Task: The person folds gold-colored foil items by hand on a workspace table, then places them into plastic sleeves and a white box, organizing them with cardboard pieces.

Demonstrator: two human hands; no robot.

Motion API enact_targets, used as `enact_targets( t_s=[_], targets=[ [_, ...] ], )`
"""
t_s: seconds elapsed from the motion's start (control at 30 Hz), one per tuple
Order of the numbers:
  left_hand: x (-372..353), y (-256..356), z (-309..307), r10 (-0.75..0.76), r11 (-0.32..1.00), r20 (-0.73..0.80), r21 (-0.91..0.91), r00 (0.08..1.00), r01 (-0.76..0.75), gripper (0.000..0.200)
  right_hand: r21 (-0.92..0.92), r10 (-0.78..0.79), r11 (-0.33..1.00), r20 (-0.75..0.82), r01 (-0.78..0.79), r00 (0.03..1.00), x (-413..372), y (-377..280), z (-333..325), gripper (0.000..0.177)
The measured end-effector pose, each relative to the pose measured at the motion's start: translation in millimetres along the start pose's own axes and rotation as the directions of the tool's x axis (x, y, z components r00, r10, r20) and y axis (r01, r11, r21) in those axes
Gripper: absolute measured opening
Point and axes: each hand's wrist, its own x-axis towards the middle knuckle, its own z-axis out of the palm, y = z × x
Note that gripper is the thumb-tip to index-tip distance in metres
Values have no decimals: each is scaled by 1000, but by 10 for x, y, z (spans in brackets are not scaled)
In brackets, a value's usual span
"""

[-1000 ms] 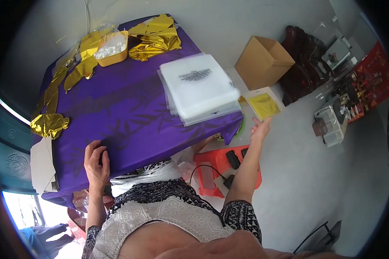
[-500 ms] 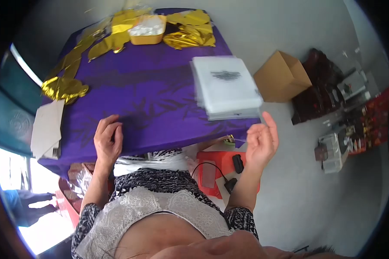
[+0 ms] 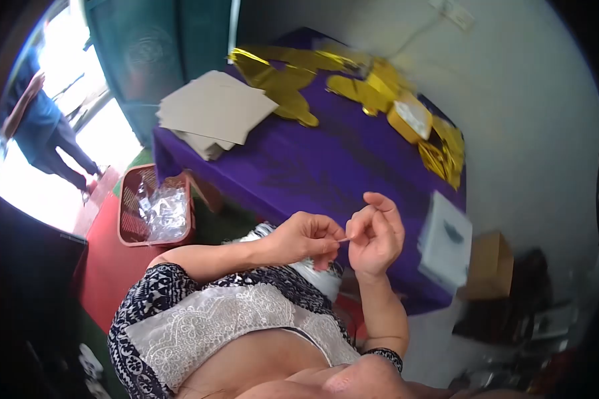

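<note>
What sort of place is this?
Probably a small packing or craft workspace, perhaps in a home or shop. A purple-covered table holds shiny gold foil pieces and a stack of pale card sheets, and a reddish basket of clear plastic stands beside it.

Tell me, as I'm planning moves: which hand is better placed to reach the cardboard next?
Probably the left hand: it's nearer the cardboard; the right hand is nearer the plastic stack.
</note>
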Motion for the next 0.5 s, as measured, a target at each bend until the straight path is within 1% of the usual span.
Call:
enact_targets(
  t_s=[0.03, 0.07, 0.13, 0.17, 0.2, 0.23, 0.27, 0.3, 0.37, 0.4, 0.43, 0.47, 0.5],
  targets=[
    [-78, 100, -44, -26, 999, -51, 26, 998, 27, 12, -23, 33, 999, -7, -33, 999, 52, 83, 63, 33],
    [-143, 110, -111, -17, 1000, -103, 21, 995, 19, 11, -116, 96, 989, 45, -90, 994, 87, 157, 67, 33],
    [-321, 53, -284, -9, 1000, -191, 0, 982, 9, 11, -259, 101, 964, 152, -60, 983, 194, 307, 255, 36],
    [-437, 55, -416, 3, 999, -237, 40, 972, 7, 11, -394, 158, 917, 222, -60, 962, 266, 336, 318, 40],
    [-572, 48, -579, -10, 998, -289, 56, 957, 27, 12, -481, 188, 876, 251, -47, 949, 337, 369, 388, 41],
    [-733, 94, -703, -27, 994, -377, 91, 926, 66, 12, -595, 152, 802, 296, 58, 943, 415, 444, 395, 39],
    [-889, 33, -908, -22, 989, -433, 125, 901, 84, 10, -690, 121, 706, 342, 162, 932, 493, 502, 402, 37],
    [-1073, 98, -1004, -46, 979, -534, 142, 844, 143, 9, -730, 99, 636, 396, 248, 913, 572, 528, 440, 37],
    [-1433, 68, -1386, -68, 925, -661, 239, 747, 296, 9, -776, 73, 479, 501, 410, 863, 724, 586, 538, 39],
    [-1601, -68, -1647, -36, 910, -708, 269, 705, 317, 11, -765, 49, 415, 560, 493, 827, 788, 636, 578, 40],
    [-1772, -213, -1937, 33, 913, -724, 302, 689, 273, 10, -743, 27, 347, 617, 572, 786, 848, 687, 617, 42],
    [-1943, -304, -2199, 11, 961, -745, 191, 667, 198, 10, -714, 8, 275, 672, 644, 741, 903, 736, 653, 44],
    [-2008, -413, -2326, -13, 993, -783, 63, 621, 100, 11, -684, -2, 223, 712, 695, 702, 938, 756, 571, 49]
  ],
)
